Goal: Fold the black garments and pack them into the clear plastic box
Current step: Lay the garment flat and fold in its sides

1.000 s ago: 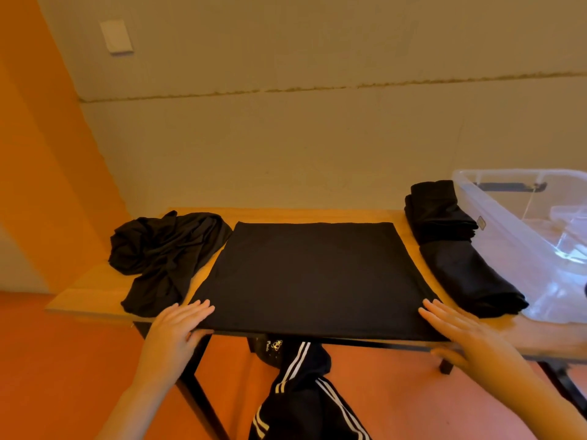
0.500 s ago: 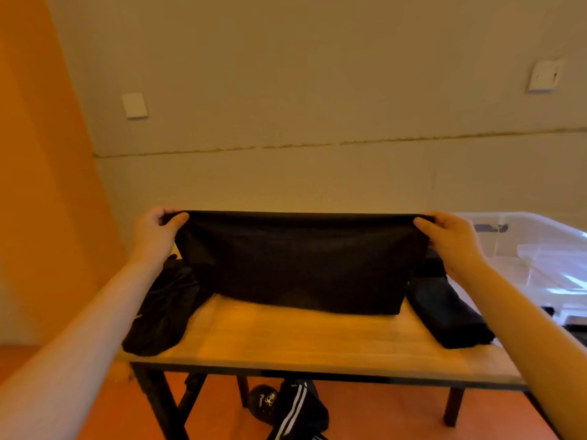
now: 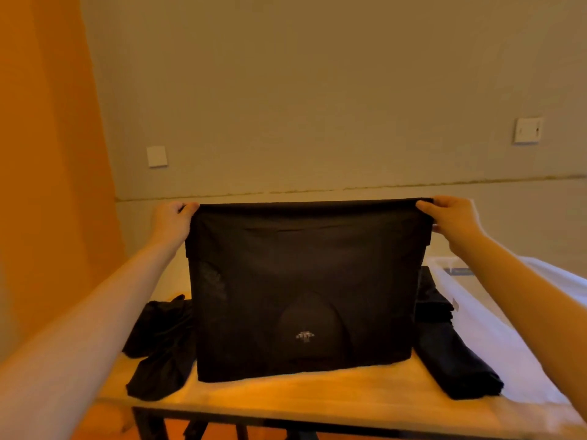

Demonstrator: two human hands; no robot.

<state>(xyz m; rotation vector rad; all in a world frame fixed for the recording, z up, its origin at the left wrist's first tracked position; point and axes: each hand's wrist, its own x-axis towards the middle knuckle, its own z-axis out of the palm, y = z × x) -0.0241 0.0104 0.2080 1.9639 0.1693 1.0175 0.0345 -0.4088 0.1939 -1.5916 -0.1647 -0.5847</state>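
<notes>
Held garment: a black garment (image 3: 301, 290) hangs as a flat panel above the middle of the table (image 3: 286, 398), its lower hem near or just touching the top; I cannot tell which. A small pale print shows low on it.
Left hand: the left hand (image 3: 170, 219) pinches the upper left corner, fingers curled round the top edge.
Right hand: the right hand (image 3: 452, 217) pinches the upper right corner likewise, the edge taut between them.
Other garments: a crumpled black heap (image 3: 158, 341) lies at the table's left edge; a folded black garment (image 3: 451, 344) lies toward the right, just beside the clear plastic box (image 3: 495, 309).
Risk: a slipping pinch would probably drop one corner and spoil the fold; lowering it skewed could crease it or drag it onto the heap.
Change: half a second ago the panel hung shorter and lower; now it hangs higher and longer.
</notes>
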